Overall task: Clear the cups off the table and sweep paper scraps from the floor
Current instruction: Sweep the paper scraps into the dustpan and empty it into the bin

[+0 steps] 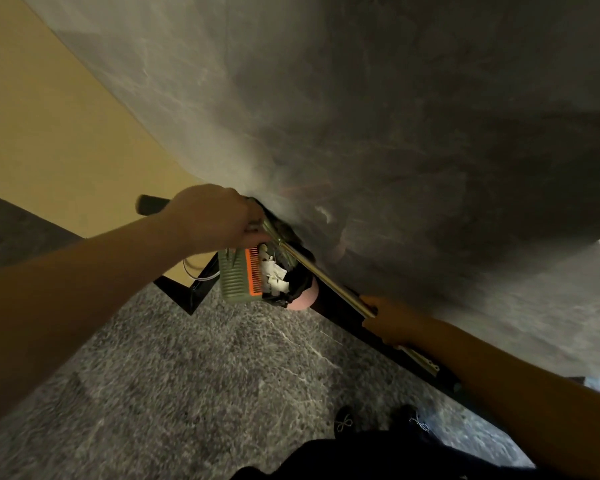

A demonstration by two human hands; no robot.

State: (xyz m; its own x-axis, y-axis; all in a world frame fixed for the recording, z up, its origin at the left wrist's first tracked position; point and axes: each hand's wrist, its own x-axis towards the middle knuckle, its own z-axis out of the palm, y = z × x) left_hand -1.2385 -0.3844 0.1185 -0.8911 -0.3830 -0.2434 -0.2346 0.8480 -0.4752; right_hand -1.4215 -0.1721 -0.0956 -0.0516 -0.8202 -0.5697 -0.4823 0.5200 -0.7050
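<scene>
My left hand (212, 216) grips the black handle (149, 204) of a green dustpan (236, 278) with an orange comb edge. The pan is tilted against a pink bin (303, 299) lined with a black bag, just under the table edge. White paper scraps (274, 275) lie at the pan's mouth and in the bag. My right hand (392, 320) grips a brass-coloured broom pole (326, 278) that runs up-left toward the bin. The broom's head is mostly hidden behind my left hand. No cups are in view.
A grey marble tabletop (395, 133) fills the upper right and overhangs the bin. Its black frame (184, 292) stands left of the bin. Grey stone floor (187, 375) spreads below, a yellow wall panel (49, 133) at left, my dark shoes (343, 420) at the bottom.
</scene>
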